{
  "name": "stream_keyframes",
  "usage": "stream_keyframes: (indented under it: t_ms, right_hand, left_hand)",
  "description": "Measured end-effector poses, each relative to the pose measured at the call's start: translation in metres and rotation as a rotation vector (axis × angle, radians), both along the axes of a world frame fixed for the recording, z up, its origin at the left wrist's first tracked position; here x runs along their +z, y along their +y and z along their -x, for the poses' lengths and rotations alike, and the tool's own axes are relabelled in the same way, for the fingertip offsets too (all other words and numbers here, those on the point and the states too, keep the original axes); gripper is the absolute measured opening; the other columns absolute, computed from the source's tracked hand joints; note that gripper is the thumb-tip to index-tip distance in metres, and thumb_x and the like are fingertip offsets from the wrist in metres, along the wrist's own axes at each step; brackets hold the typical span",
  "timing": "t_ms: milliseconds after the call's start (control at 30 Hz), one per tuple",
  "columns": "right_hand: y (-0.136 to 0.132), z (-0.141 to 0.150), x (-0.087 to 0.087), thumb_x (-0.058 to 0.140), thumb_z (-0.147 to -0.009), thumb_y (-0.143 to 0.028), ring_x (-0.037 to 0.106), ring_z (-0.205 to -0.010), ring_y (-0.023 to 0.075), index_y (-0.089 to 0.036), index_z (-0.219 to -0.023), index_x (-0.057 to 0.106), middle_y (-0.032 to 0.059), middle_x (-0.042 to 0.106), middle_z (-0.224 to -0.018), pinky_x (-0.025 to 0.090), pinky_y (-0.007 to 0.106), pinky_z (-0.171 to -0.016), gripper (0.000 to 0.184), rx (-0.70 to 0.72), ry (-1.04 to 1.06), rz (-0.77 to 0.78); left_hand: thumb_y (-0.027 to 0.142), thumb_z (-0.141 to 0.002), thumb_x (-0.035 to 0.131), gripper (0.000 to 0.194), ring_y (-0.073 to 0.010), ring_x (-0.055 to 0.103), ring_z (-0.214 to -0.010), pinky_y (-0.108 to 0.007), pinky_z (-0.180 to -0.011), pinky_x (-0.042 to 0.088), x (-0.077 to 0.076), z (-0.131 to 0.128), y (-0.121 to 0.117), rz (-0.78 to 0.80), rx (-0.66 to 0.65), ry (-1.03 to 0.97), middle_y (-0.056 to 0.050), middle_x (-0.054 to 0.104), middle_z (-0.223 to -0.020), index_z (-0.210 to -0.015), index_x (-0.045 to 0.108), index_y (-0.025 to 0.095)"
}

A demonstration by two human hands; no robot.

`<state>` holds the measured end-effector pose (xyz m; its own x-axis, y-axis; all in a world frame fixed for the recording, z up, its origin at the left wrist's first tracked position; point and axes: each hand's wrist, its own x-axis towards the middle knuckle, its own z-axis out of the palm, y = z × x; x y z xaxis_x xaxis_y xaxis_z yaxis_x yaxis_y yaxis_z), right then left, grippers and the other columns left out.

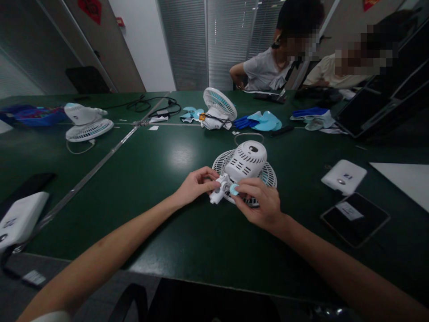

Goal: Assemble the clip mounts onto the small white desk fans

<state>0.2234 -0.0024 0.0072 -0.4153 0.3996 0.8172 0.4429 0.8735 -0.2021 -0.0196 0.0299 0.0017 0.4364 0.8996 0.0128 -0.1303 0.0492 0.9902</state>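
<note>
A small white fan (246, 162) lies face down on the dark green table (161, 179), its grille underneath and its motor housing up. My left hand (194, 184) pinches the white bracket (218, 189) that juts from the fan's near side. My right hand (261, 201) is closed around the same joint, with fingertips on a small light-blue knob (233, 189) at the bracket. Both hands touch the fan.
Two other fans (85, 121) (217, 109) lie farther back, with blue fan blades (266, 120), blue gloves and black cables. A white power bank (344, 175) and a phone (354, 218) rest to the right, another white device (20, 219) at left. Two people sit across the table.
</note>
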Motion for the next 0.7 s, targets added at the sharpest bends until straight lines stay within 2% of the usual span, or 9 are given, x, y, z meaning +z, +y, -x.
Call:
stream_keyframes:
  t_ms: [100,300,533,700]
  right_hand:
    - [-0.0001,0.0003,0.0007,0.069,-0.088,-0.009,0.072,-0.092,0.0185,-0.022,-0.118,0.06,0.0059,0.071,-0.107,0.062,0.032,-0.075,0.035,0.017,-0.022,0.004]
    - [-0.0007,-0.0008,0.0001,0.068,-0.087,-0.008,0.073,-0.096,0.0192,-0.024,-0.122,0.059,0.0061,0.073,-0.114,0.064,0.033,-0.077,0.039,0.017,-0.023,0.016]
    - [0.0002,0.0005,0.0032,0.069,-0.089,-0.009,0.074,-0.099,0.0192,-0.022,-0.124,0.057,0.0085,0.074,-0.115,0.066,0.032,-0.076,0.039,0.038,-0.042,0.008]
    - [0.0017,-0.0012,-0.0014,0.067,-0.091,-0.008,0.075,-0.103,0.0191,-0.023,-0.121,0.059,0.0075,0.075,-0.118,0.066,0.034,-0.081,0.035,0.039,-0.048,-0.037]
  left_hand:
    - [0.026,-0.077,0.088,0.033,-0.0096,0.065,-0.068,-0.019,-0.065,0.05,-0.0012,0.0014,0.0006,0.01,0.066,-0.01,-0.002,0.073,-0.086,-0.099,0.069,0.011]
    - [0.026,-0.077,0.088,0.036,-0.0144,0.071,-0.081,-0.024,-0.077,0.055,-0.0014,0.0049,0.002,0.025,0.063,-0.053,-0.006,0.077,-0.099,-0.107,0.074,0.013]
    - [0.029,-0.077,0.087,0.028,-0.0124,0.069,-0.073,-0.023,-0.072,0.053,-0.0042,0.0054,0.0048,0.047,0.087,0.025,-0.006,0.078,-0.09,-0.099,0.078,0.012]
    - [0.029,-0.074,0.089,0.034,-0.0159,0.071,-0.077,-0.027,-0.076,0.056,-0.0007,0.005,0.003,-0.004,0.151,0.017,-0.009,0.079,-0.094,-0.101,0.078,0.011]
